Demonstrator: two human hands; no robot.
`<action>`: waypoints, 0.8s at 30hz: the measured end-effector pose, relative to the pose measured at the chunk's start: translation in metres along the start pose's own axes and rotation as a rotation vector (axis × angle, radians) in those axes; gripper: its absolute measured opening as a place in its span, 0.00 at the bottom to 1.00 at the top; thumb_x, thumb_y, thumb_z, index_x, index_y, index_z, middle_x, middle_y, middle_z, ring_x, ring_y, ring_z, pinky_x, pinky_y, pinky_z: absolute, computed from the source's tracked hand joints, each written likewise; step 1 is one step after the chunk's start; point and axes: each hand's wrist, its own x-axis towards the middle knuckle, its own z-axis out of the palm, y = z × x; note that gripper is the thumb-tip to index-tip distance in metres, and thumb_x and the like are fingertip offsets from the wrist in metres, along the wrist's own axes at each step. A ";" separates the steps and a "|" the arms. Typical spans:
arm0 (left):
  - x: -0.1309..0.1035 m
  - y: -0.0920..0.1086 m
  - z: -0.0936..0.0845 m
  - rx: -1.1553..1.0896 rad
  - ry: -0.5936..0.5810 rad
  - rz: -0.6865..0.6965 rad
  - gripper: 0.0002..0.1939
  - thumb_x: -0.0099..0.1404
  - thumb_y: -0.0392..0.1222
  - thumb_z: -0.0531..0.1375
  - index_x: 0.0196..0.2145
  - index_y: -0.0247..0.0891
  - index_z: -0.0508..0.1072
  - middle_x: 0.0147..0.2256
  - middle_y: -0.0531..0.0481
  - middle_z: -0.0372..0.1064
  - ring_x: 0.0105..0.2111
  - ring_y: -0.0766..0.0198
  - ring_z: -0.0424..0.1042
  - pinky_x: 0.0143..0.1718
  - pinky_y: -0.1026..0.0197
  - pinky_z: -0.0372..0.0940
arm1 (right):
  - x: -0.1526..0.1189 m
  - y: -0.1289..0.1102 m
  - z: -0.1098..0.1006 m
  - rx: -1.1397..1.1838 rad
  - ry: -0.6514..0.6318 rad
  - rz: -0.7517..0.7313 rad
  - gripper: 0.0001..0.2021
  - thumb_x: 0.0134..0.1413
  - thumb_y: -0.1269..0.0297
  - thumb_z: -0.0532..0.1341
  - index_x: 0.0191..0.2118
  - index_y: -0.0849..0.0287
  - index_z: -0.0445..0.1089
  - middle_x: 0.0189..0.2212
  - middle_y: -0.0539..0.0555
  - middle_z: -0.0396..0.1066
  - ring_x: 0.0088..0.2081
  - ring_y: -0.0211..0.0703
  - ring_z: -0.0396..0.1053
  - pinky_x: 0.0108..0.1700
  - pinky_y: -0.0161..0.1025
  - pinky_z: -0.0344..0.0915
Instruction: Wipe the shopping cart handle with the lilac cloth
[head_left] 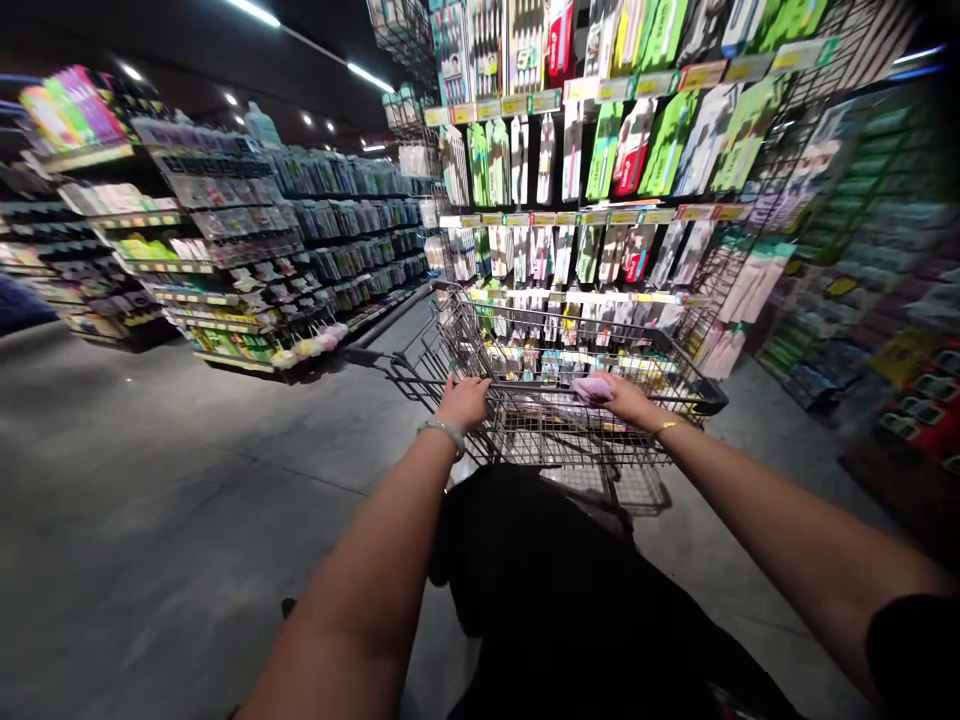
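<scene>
A dark wire shopping cart (pixel 529 387) stands sideways in front of me, its handle end to the left. My left hand (pixel 465 402), with a bracelet at the wrist, rests closed over the cart's near top rim. Farther right along that rim, my right hand (pixel 628 396) is closed on a soft, crumpled light-purple item (pixel 592 388); its exact kind does not show. That wrist wears a thin gold-coloured bracelet. The fingertips of my right hand are hidden behind the purple item. No goods can be made out in the cart's basket.
Just beyond the cart, a lit rack (pixel 570 215) holds rows of hanging packs, among them toothbrushes. Stocked shelves (pixel 247 240) line the aisle at left. More displays (pixel 862 250), blurred, stand close on the right. Grey concrete floor (pixel 165 500) extends to the left.
</scene>
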 end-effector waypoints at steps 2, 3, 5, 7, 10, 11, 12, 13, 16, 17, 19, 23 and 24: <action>-0.002 0.000 -0.001 -0.004 0.028 -0.008 0.24 0.70 0.40 0.53 0.63 0.45 0.62 0.62 0.44 0.63 0.63 0.55 0.59 0.69 0.39 0.34 | -0.002 0.000 0.000 0.004 0.014 0.008 0.24 0.51 0.59 0.62 0.56 0.54 0.68 0.52 0.57 0.72 0.50 0.52 0.70 0.49 0.45 0.66; -0.001 -0.001 -0.001 -0.007 0.043 -0.014 0.22 0.71 0.43 0.53 0.62 0.45 0.64 0.60 0.45 0.66 0.61 0.55 0.61 0.69 0.40 0.36 | -0.002 0.001 0.000 0.007 0.019 0.012 0.24 0.51 0.62 0.62 0.56 0.54 0.68 0.54 0.57 0.71 0.51 0.52 0.69 0.51 0.46 0.65; 0.003 -0.002 -0.002 -0.012 0.068 -0.025 0.18 0.73 0.48 0.51 0.57 0.46 0.69 0.54 0.46 0.71 0.56 0.55 0.67 0.67 0.42 0.41 | -0.003 0.003 0.000 0.011 0.025 0.012 0.25 0.51 0.63 0.62 0.56 0.54 0.67 0.55 0.58 0.70 0.53 0.53 0.68 0.54 0.48 0.64; 0.010 -0.005 -0.001 -0.016 0.070 -0.032 0.17 0.74 0.50 0.49 0.50 0.46 0.74 0.46 0.48 0.75 0.50 0.57 0.71 0.62 0.48 0.52 | -0.003 -0.001 0.001 0.000 0.021 0.034 0.24 0.52 0.58 0.63 0.56 0.54 0.68 0.53 0.59 0.70 0.53 0.55 0.68 0.53 0.50 0.64; 0.022 -0.007 0.003 -0.015 0.059 -0.048 0.19 0.74 0.51 0.48 0.39 0.46 0.77 0.36 0.50 0.76 0.41 0.58 0.73 0.49 0.56 0.60 | 0.004 -0.031 0.011 -0.051 0.028 0.088 0.25 0.55 0.49 0.63 0.56 0.53 0.68 0.50 0.60 0.70 0.50 0.57 0.68 0.51 0.53 0.66; 0.025 -0.007 0.004 -0.011 0.061 -0.057 0.19 0.74 0.51 0.48 0.38 0.46 0.78 0.35 0.50 0.76 0.40 0.58 0.73 0.46 0.57 0.60 | 0.007 -0.048 0.017 -0.065 0.033 0.090 0.24 0.56 0.49 0.62 0.56 0.52 0.68 0.50 0.60 0.70 0.49 0.58 0.67 0.50 0.54 0.66; 0.027 -0.006 0.006 -0.007 0.067 -0.067 0.19 0.74 0.50 0.49 0.38 0.46 0.78 0.35 0.50 0.76 0.40 0.58 0.73 0.44 0.57 0.59 | 0.012 -0.067 0.023 -0.062 0.029 0.054 0.23 0.57 0.51 0.62 0.57 0.51 0.68 0.52 0.60 0.68 0.50 0.58 0.66 0.50 0.54 0.66; 0.028 -0.005 0.008 -0.003 0.075 -0.076 0.18 0.74 0.50 0.49 0.38 0.46 0.78 0.36 0.50 0.76 0.41 0.58 0.73 0.43 0.57 0.58 | 0.017 -0.086 0.028 -0.055 0.033 0.004 0.23 0.57 0.55 0.63 0.58 0.50 0.67 0.55 0.60 0.66 0.53 0.59 0.64 0.53 0.55 0.64; 0.026 -0.003 0.013 0.005 0.101 -0.088 0.16 0.73 0.51 0.51 0.41 0.47 0.78 0.39 0.50 0.77 0.42 0.58 0.71 0.43 0.58 0.57 | 0.029 -0.125 0.036 -0.044 0.044 -0.117 0.24 0.58 0.59 0.63 0.60 0.51 0.65 0.58 0.61 0.63 0.58 0.60 0.60 0.58 0.56 0.59; 0.024 -0.002 0.014 0.005 0.109 -0.088 0.16 0.74 0.51 0.51 0.41 0.47 0.77 0.39 0.50 0.76 0.42 0.58 0.71 0.43 0.58 0.56 | 0.031 -0.125 0.034 -0.034 0.027 -0.138 0.24 0.58 0.60 0.63 0.60 0.51 0.65 0.57 0.60 0.64 0.57 0.58 0.61 0.57 0.54 0.60; 0.019 -0.001 0.017 0.006 0.132 -0.097 0.17 0.74 0.53 0.50 0.41 0.47 0.77 0.38 0.50 0.76 0.42 0.59 0.70 0.43 0.57 0.56 | 0.027 -0.103 0.025 -0.008 -0.020 -0.147 0.22 0.57 0.63 0.62 0.58 0.51 0.66 0.53 0.58 0.68 0.52 0.54 0.65 0.52 0.49 0.64; 0.010 0.002 0.020 0.006 0.202 -0.132 0.18 0.74 0.53 0.49 0.39 0.46 0.77 0.36 0.50 0.74 0.40 0.58 0.69 0.44 0.55 0.55 | -0.004 -0.014 0.001 -0.008 0.003 -0.038 0.20 0.58 0.64 0.60 0.56 0.53 0.67 0.53 0.57 0.69 0.52 0.53 0.67 0.53 0.49 0.64; 0.010 0.004 0.020 0.004 0.214 -0.142 0.19 0.74 0.52 0.49 0.39 0.45 0.77 0.35 0.50 0.74 0.40 0.58 0.69 0.44 0.55 0.55 | -0.012 0.002 -0.001 -0.017 0.035 0.007 0.20 0.59 0.61 0.59 0.57 0.53 0.66 0.53 0.57 0.69 0.52 0.53 0.67 0.53 0.49 0.64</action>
